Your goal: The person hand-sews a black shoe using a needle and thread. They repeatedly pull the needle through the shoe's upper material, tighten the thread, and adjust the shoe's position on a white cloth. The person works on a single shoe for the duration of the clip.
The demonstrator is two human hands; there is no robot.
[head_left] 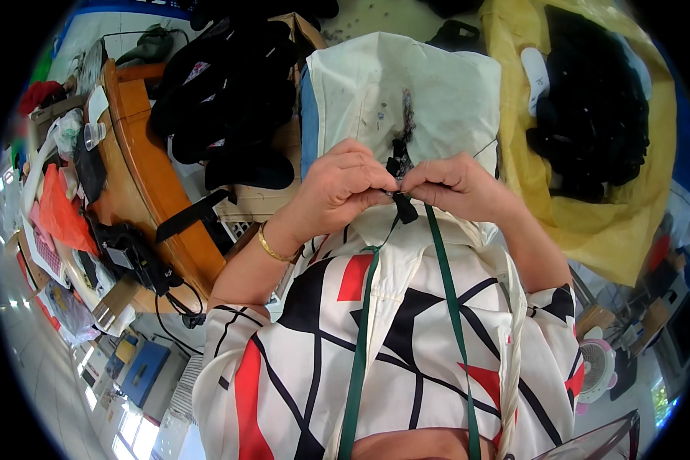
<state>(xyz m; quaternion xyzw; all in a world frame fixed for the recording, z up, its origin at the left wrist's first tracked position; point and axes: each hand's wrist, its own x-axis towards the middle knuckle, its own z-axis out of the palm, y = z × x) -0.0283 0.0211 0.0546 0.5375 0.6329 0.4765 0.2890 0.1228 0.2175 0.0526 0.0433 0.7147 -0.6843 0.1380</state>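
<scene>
Over a cream cloth on my lap, my left hand and my right hand meet almost fingertip to fingertip. Both are closed in a pinch on a small black fabric piece, whose end hangs just below the fingers. What exactly it is, I cannot make out; the fingers hide its middle. More dark scraps and loose dark thread bits lie on the cloth beyond the hands. A green cord hangs from my neck down to the hands.
A heap of black items sits on a cardboard box at the left, beside an orange wooden table. To the right, a yellow bag holds more black items. A pink-and-white fan stands at the lower right.
</scene>
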